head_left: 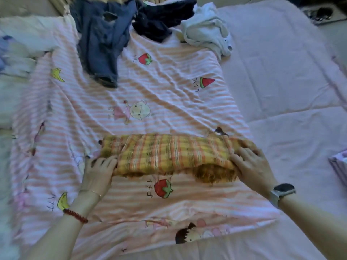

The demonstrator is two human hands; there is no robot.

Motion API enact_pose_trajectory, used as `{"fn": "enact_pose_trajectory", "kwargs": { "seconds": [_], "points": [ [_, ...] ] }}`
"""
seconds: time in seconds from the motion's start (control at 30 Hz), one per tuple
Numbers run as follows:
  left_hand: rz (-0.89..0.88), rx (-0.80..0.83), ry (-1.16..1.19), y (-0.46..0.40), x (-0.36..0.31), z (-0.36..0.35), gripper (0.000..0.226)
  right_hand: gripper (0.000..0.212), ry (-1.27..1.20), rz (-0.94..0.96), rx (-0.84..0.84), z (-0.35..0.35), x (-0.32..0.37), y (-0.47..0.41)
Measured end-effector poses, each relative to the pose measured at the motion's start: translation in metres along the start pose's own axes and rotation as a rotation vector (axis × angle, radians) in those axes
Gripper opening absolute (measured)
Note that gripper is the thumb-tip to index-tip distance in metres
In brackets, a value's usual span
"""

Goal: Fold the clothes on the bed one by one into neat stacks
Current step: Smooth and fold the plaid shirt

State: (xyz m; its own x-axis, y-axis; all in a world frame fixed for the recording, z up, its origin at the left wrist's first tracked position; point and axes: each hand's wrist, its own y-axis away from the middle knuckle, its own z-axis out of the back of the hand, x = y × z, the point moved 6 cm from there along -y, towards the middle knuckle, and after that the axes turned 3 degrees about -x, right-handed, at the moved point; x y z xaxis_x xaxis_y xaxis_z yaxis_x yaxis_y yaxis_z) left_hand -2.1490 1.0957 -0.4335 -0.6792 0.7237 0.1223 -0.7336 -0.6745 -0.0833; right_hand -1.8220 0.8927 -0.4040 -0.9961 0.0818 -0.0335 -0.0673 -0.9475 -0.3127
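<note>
Plaid garment (169,154) is a long strip lying left-right across the striped sheet (169,94), right in front of me. My left hand (99,171) pinches its left end and my right hand (249,164) lies fingers-down on the right end, so each is at one end of the long axis. Next fold likely brings end to end (right end looks bulkier). Unfolded pile (131,25) sits well beyond.

striped sheet (169,102): katakana "スイカ" printed beside the watermelon slice (207,82); "イチゴ" beside the near strawberry (163,188). characters by the near banana (63,201) and far strawberry (145,58) are too blurred to read.
</note>
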Motion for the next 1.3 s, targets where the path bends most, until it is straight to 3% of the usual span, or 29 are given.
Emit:
{"fn": "enact_pose_trajectory", "kwargs": {
  "seconds": [0.03,0.1,0.17,0.2,0.27,0.33,0.47,0.57,0.7,0.9,1.0,1.1,1.17,1.3],
  "points": [
    [-0.007,0.157,-0.005,0.010,0.002,-0.016,0.036,0.008,0.007,0.029,0.087,-0.006,0.006,0.015],
    [0.078,0.535,-0.051,0.040,0.009,-0.047,0.046,0.027,0.033,0.053,0.307,-0.021,0.016,0.041],
    [0.226,0.674,0.023,0.049,0.016,-0.057,0.037,0.038,0.007,0.028,0.456,-0.033,0.023,0.056],
    [0.285,0.600,0.126,0.045,0.015,-0.056,0.031,0.039,-0.008,0.024,0.479,-0.036,0.028,0.059],
    [0.390,0.272,0.300,0.025,0.013,-0.038,0.021,0.044,-0.075,-0.024,0.455,-0.039,0.042,0.054],
    [0.546,0.082,0.387,0.011,0.016,-0.031,0.032,0.045,-0.121,-0.073,0.377,-0.042,0.059,0.037],
    [0.913,0.144,0.529,-0.011,0.032,-0.058,0.057,0.048,-0.117,-0.205,0.405,-0.072,0.100,-0.006],
    [0.961,0.189,0.475,-0.021,0.036,-0.083,0.050,0.055,-0.128,-0.263,0.506,-0.109,0.126,-0.025],
    [1.082,-0.005,0.488,-0.021,0.055,-0.089,0.024,0.054,-0.077,-0.340,0.568,-0.157,0.124,-0.019],
    [1.108,-0.207,0.700,-0.023,0.103,-0.083,0.025,0.051,-0.089,-0.326,0.660,-0.183,0.115,-0.008],
    [1.122,-0.143,0.855,-0.030,0.117,-0.094,0.028,0.050,-0.093,-0.329,0.697,-0.185,0.115,-0.009],
    [1.354,-0.050,1.044,-0.025,0.125,-0.112,0.042,0.053,-0.098,-0.333,0.747,-0.186,0.113,-0.009],
    [1.468,-0.022,1.197,-0.021,0.126,-0.120,0.036,0.054,-0.087,-0.342,0.758,-0.184,0.113,-0.012],
    [1.284,0.210,1.159,-0.038,0.128,-0.117,0.040,0.057,-0.081,-0.373,0.739,-0.178,0.120,-0.018]
  ]
}}
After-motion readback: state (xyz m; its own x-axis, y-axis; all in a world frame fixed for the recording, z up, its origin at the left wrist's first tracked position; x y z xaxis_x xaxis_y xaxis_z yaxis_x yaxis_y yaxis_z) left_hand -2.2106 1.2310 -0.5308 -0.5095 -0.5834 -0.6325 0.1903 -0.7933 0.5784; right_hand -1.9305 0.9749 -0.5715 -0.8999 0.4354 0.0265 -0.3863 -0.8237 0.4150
